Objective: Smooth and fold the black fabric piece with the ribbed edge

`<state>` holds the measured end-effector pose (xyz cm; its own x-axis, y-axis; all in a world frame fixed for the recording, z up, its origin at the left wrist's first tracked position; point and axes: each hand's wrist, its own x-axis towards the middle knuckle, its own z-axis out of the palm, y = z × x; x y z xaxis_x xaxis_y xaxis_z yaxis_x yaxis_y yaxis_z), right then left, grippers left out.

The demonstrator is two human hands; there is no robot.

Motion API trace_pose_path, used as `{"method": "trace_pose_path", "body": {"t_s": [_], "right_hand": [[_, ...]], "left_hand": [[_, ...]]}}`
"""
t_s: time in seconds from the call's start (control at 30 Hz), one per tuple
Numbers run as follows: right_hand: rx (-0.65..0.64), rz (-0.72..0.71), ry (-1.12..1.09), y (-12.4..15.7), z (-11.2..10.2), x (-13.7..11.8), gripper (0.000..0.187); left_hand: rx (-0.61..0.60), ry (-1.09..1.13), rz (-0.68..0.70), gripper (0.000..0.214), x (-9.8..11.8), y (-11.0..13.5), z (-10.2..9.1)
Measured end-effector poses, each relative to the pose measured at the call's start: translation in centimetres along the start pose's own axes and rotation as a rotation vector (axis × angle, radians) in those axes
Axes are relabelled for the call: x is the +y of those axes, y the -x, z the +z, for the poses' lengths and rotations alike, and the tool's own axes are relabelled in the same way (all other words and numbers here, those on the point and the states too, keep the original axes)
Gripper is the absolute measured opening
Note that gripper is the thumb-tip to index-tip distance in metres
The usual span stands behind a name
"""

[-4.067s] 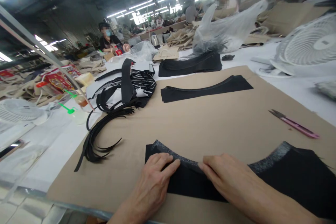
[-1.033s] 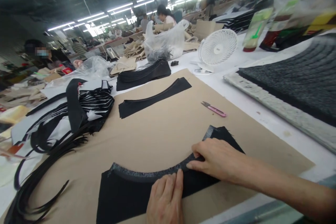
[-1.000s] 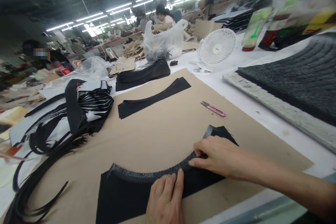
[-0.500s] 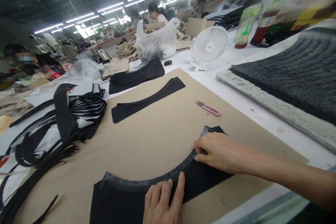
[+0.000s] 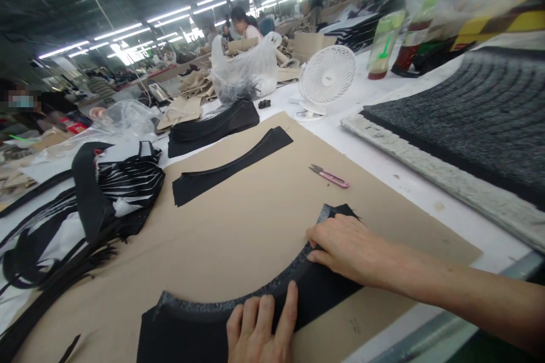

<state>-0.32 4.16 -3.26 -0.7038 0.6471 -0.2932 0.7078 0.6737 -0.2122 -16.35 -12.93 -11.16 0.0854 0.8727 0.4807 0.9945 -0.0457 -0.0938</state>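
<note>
Surface: tan cardboard sheet (image 5: 264, 221) on a white worktable, busy factory hall behind.
Left hand (image 5: 259, 332): fingers together and flat, pressing the black fabric piece (image 5: 187, 334) at the near edge, just below its curved grey trim (image 5: 272, 286).
Right hand (image 5: 344, 247): flat, fingertips on the trim toward its right end, not pinching.
Step tip: looks like smoothing the trim down. Best to press along the curve in short stretches with one hand anchoring, so the edge doesn't pucker.
Mid: pink snips (image 5: 330, 177) well apart on the right, black curved strip (image 5: 230, 167) beyond.
Far: black stack (image 5: 213, 125), white fan (image 5: 326, 76), plastic bag (image 5: 244, 71).
</note>
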Motion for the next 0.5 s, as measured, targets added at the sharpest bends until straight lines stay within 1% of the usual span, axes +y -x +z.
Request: {"method": "trace_pose_path", "body": {"t_s": [0.07,0.13,0.23,0.33,0.4,0.5], "right_hand": [[0.02,-0.038,0.003,0.1,0.1,0.1,0.017],[0.05,-0.073,-0.001,0.2,0.4,0.2,0.017],[0.079,-0.089,-0.006,0.1,1.0,0.3,0.018],[0.092,-0.06,-0.016,0.1,0.8,0.4,0.018],[0.066,-0.014,-0.071,0.0,0.2,0.9,0.019],[0.002,0.039,-0.194,-0.2,-0.6,2.5,0.017]], "left_hand": [[-0.005,0.006,-0.01,0.041,0.2,-0.5,-0.3],[0.019,0.025,-0.009,0.039,0.7,-1.2,-0.3],[0.033,0.133,0.053,0.041,2.0,-2.3,0.3],[-0.017,0.204,0.091,0.047,3.3,-3.0,1.2],[-0.057,0.168,0.087,0.048,3.7,-3.2,1.6],[-0.091,0.086,0.104,0.047,3.8,-3.2,1.8]]}}
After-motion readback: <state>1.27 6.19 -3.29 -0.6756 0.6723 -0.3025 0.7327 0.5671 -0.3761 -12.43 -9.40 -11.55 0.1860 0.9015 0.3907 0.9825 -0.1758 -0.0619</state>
